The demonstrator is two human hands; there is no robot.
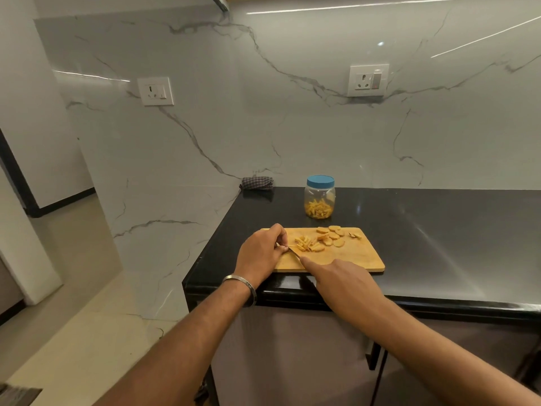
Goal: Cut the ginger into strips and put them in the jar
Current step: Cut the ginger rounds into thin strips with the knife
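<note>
Two bare forearms reach in from the bottom edge toward a black bench (439, 230). On the left wrist sits a metal bangle (244, 288). At the near left corner of the bench lies a wooden cutting board (351, 259), and both hands work over its left end. The left hand (260, 253) has its fingers curled down, pinching something small at the board's left edge; what exactly it pinches is too small to tell. The right hand (339, 278) has its grip around the handle of a knife (294, 252), forefinger laid out straight along the top, the thin blade pointing toward the left hand's fingertips. Just beyond the blade lies a small heap of ginger strips (306, 244), and to its right a cluster of round ginger slices (330, 237) spreads toward the board's far edge. Behind the board, apart from it, a clear jar (319, 200) with a blue lid on stands upright, its bottom part filled with strips. Farther left, against the marble wall, lies a folded checked cloth (257, 183).
</note>
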